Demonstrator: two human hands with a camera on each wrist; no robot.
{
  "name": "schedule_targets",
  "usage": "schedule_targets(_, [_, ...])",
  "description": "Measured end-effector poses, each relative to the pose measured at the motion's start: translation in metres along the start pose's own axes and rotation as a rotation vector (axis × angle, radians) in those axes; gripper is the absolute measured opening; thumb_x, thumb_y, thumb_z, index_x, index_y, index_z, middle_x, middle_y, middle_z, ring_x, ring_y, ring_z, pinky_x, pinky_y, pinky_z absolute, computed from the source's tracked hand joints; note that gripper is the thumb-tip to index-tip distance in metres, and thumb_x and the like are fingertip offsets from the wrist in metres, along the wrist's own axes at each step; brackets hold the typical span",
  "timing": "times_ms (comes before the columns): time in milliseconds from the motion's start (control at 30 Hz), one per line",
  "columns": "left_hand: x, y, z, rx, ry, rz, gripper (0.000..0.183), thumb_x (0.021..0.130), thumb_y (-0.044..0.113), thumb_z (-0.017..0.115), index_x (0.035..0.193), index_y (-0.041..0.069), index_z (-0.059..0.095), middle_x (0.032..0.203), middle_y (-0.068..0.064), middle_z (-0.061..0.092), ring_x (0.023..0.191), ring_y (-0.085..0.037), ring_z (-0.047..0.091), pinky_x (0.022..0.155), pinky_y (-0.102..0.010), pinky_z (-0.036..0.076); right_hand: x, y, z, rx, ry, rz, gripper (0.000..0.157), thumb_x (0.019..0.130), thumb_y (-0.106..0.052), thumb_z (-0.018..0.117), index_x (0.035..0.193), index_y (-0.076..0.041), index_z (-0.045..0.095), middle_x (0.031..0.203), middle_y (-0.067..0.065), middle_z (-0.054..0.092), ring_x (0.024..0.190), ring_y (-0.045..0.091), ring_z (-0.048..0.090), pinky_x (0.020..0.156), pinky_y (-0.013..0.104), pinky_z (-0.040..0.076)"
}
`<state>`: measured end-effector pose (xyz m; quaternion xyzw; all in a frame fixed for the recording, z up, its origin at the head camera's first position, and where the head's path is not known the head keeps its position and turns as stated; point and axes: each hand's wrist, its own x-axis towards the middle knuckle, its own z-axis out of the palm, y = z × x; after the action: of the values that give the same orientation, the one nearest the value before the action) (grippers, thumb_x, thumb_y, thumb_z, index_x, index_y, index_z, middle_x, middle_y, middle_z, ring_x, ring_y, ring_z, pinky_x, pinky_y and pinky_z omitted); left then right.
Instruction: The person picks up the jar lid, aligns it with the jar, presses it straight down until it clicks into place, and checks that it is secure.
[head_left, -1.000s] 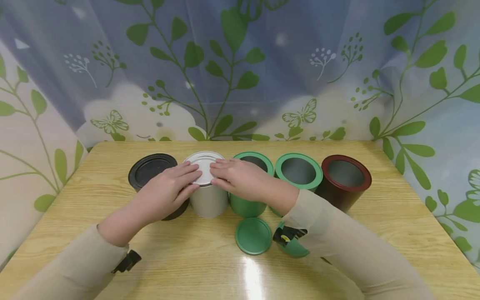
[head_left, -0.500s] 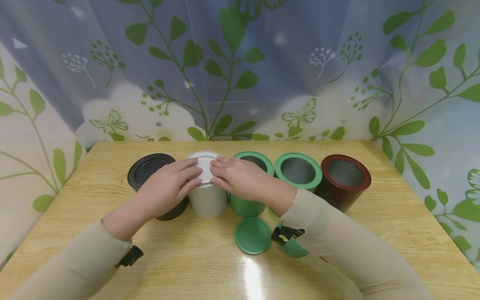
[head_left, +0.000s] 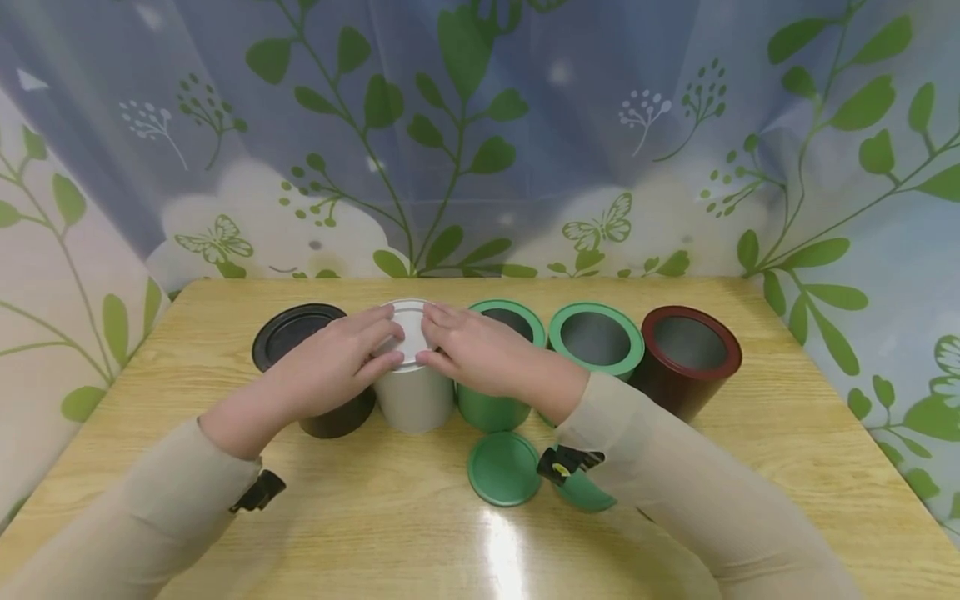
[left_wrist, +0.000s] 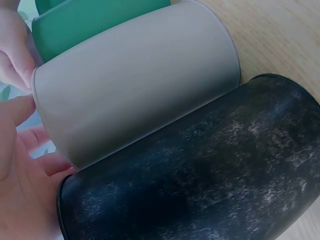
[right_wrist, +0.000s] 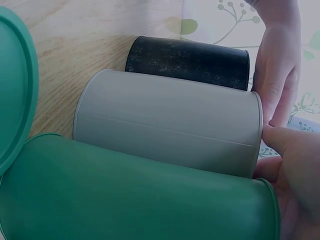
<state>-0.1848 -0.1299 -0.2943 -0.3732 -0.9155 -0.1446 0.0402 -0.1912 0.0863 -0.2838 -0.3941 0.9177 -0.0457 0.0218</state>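
A pale grey-white can (head_left: 415, 404) stands upright in a row of cans, its white lid (head_left: 410, 332) on top. My left hand (head_left: 333, 358) reaches over the black can (head_left: 337, 421), fingertips resting on the left part of the white lid. From the other side my right hand (head_left: 483, 348) crosses above a green can (head_left: 493, 408) and touches the lid's right part with slightly bent fingers. Both thumbs lie at the near rim. In the left wrist view the fingers (left_wrist: 52, 162) show at the top end of the pale can.
Another green can (head_left: 633, 333) and a dark red can (head_left: 678, 400), both uncovered, continue the row rightward. A green lid (head_left: 504, 468) lies on the wooden table (head_left: 375, 525) in front; a second green lid (head_left: 588, 493) is partly hidden by my right sleeve. A patterned curtain (head_left: 525, 167) hangs behind.
My fingers bend a little more on the white lid, and the left hand has shifted slightly toward its near rim. The cans and green lids keep their places.
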Motion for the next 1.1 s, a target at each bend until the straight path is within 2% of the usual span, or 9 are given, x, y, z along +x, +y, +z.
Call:
schedule_targets(167, [0.001,0.001,-0.004,0.006,-0.023,-0.006,0.028,0.097,0.028,0.053,0.113,0.006,0.059,0.133,-0.021,0.047,0.123,-0.037,0.045,0.094,-0.049,0.042,0.002,0.000,-0.001,0.013,-0.021,0.002,0.046,0.101,-0.037,0.038,0.127,0.000,0.050,0.147,0.019,0.029,0.137,0.029,0.025,0.110,0.041,0.024])
schedule_targets(400, [0.003,0.002,-0.008,-0.009,-0.073,-0.067,0.034,0.096,0.031,0.053,0.116,0.004,0.059,0.136,-0.023,0.043,0.121,-0.039,0.046,0.097,-0.052,0.038,0.004,-0.002,-0.006,0.028,-0.053,0.010,0.042,0.101,-0.036,0.040,0.119,-0.001,0.053,0.146,0.020,0.029,0.137,0.028,0.024,0.110,0.040,0.024])
schedule_targets(533, [0.001,0.004,-0.009,-0.001,-0.074,-0.062,0.031,0.096,0.029,0.053,0.115,0.005,0.057,0.137,-0.023,0.043,0.120,-0.040,0.046,0.095,-0.053,0.039,0.005,-0.003,-0.008,0.035,-0.058,0.013,0.035,0.100,-0.035,0.042,0.107,-0.004,0.056,0.146,0.020,0.030,0.137,0.028,0.025,0.109,0.040,0.026])
schedule_targets(667, [0.001,0.004,-0.009,0.009,-0.062,-0.043,0.027,0.097,0.028,0.052,0.113,0.006,0.056,0.131,-0.018,0.048,0.111,-0.037,0.053,0.090,-0.052,0.042,0.007,-0.004,-0.010,0.057,-0.074,0.033,0.030,0.099,-0.036,0.044,0.093,-0.008,0.054,0.147,0.019,0.029,0.137,0.027,0.024,0.104,0.038,0.034])
schedule_targets(800, [0.004,0.004,-0.008,0.000,-0.056,-0.021,0.026,0.097,0.027,0.053,0.112,0.005,0.055,0.124,-0.014,0.050,0.105,-0.034,0.056,0.086,-0.048,0.045,0.008,-0.004,-0.012,0.081,-0.108,0.072,0.028,0.098,-0.037,0.045,0.088,-0.012,0.053,0.148,0.017,0.025,0.138,0.025,0.021,0.099,0.036,0.039])
schedule_targets(900, [0.005,0.005,-0.009,-0.012,-0.065,-0.025,0.026,0.096,0.026,0.054,0.112,0.004,0.055,0.127,-0.016,0.048,0.110,-0.035,0.054,0.087,-0.048,0.045,0.008,-0.005,-0.013,0.087,-0.123,0.087,0.027,0.098,-0.037,0.045,0.090,-0.013,0.054,0.149,0.017,0.025,0.138,0.025,0.021,0.098,0.036,0.039])
schedule_targets(1100, [0.005,0.007,-0.008,-0.033,-0.095,-0.088,0.024,0.096,0.026,0.054,0.109,0.006,0.055,0.139,-0.024,0.039,0.116,-0.039,0.049,0.088,-0.049,0.044,0.008,-0.007,-0.014,0.101,-0.125,0.094,0.025,0.098,-0.033,0.047,0.085,-0.012,0.052,0.148,0.018,0.026,0.138,0.026,0.022,0.091,0.034,0.042])
